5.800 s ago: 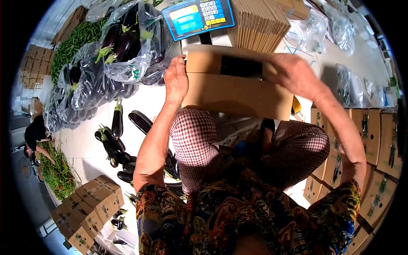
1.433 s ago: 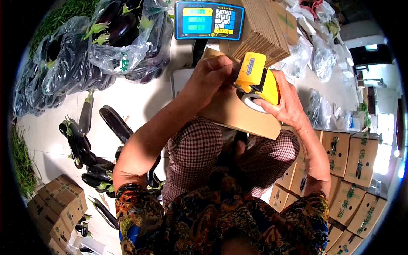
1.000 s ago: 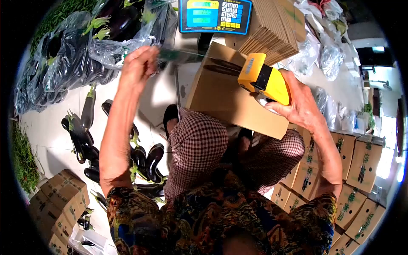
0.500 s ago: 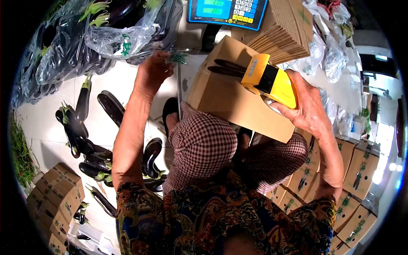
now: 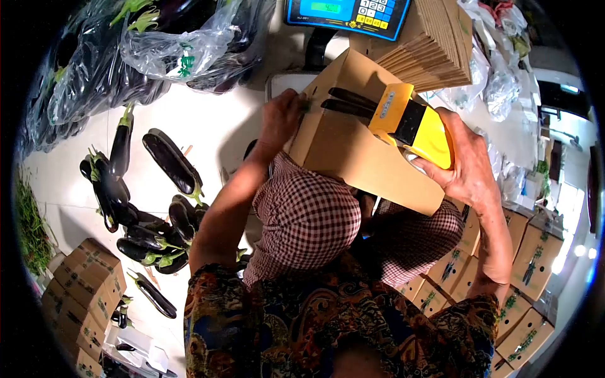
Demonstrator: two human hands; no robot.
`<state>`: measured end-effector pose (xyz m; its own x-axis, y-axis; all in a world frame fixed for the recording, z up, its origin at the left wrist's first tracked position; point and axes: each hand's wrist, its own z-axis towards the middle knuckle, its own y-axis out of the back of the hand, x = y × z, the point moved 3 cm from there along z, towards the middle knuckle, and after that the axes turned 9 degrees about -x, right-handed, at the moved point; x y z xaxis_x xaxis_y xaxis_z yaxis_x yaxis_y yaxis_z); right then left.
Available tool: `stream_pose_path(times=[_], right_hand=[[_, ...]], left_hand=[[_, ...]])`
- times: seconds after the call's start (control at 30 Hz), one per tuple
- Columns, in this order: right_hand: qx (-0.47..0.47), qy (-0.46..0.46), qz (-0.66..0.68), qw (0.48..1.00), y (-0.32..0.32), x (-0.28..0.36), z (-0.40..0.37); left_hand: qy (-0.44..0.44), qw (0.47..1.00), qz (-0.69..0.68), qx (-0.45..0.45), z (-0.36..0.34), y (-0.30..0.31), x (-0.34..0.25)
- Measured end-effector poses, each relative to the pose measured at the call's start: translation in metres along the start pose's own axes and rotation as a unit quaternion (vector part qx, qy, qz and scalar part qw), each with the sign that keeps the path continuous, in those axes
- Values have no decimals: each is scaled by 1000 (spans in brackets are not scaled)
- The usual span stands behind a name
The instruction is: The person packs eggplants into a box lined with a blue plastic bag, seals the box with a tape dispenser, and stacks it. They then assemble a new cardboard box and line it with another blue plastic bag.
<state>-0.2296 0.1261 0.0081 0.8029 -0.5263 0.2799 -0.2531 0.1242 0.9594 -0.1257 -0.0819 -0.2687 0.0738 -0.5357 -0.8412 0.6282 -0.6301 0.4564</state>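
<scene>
A brown cardboard box [image 5: 353,157] rests tilted above my checked-cloth knees [image 5: 312,208]. Two long dark shapes [image 5: 350,104] lie along its top face. My right hand [image 5: 469,154] grips a yellow and black tool [image 5: 403,123], which looks like a tape dispenser, against the box's right side. Its working end is hard to make out. At the box's left edge, my left hand [image 5: 282,120] has its fingers curled closed. Whatever they pinch is hidden.
Loose eggplants [image 5: 170,160] lie on the floor to the left, below plastic bags of eggplants [image 5: 189,53]. A digital scale [image 5: 346,16] and folded cardboard [image 5: 425,47] stand ahead. Packed cartons [image 5: 85,290] are stacked at left, with more cartons [image 5: 532,264] at right.
My left hand has moved right, from beside the bags with a bit of green at its fingertips, to the box's left edge. The box and yellow tool have shifted slightly right in view.
</scene>
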Motion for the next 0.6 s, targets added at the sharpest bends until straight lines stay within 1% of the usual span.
stream_pose_path(times=[0.03, 0.1, 0.13, 0.23, 0.27, 0.33, 0.37, 0.4, 0.43, 0.47, 0.5, 0.53, 0.6], right_hand=[[-4, 4, -1, 1000, 0, -1, -1], [19, -39, -3, 999, -1, -5, -2], [27, -57, -2, 998, -2, -6, -1], [-1, -4, 24, 1000, -1, -2, 3], [-7, 9, 17, 1000, -1, -1, 2], [-21, 34, 0, 999, 0, -3, 1], [-22, 31, -1, 999, 0, -6, 2], [-18, 25, 0, 1000, -1, -7, 1], [-11, 20, 2, 1000, -3, -8, 0], [-22, 36, -3, 999, -3, -8, 0], [-18, 29, -6, 999, -3, -9, -1], [-14, 22, -8, 1000, -3, -9, -1], [-2, 19, -6, 1000, -3, -8, 0]], left_hand=[[-11, 1000, 13, 4, -1, -5, 2], [-31, 999, 42, 10, 3, 0, -21], [6, 998, 31, 63, 6, 7, -31], [-68, 981, 158, 93, 5, -4, -13], [-19, 963, 222, 150, -4, -22, 21], [-2, 931, 269, 247, -15, -19, 27], [4, 910, 291, 297, -19, -21, 31], [127, 933, 230, 246, -22, -21, 41], [146, 965, 113, 189, -20, -24, 45], [162, 979, -4, 125, -11, -19, 38], [176, 975, -122, 58, 0, -10, 27], [229, 932, -279, 21, 15, -2, -6], [257, 851, -456, 40, 26, -6, -38]])
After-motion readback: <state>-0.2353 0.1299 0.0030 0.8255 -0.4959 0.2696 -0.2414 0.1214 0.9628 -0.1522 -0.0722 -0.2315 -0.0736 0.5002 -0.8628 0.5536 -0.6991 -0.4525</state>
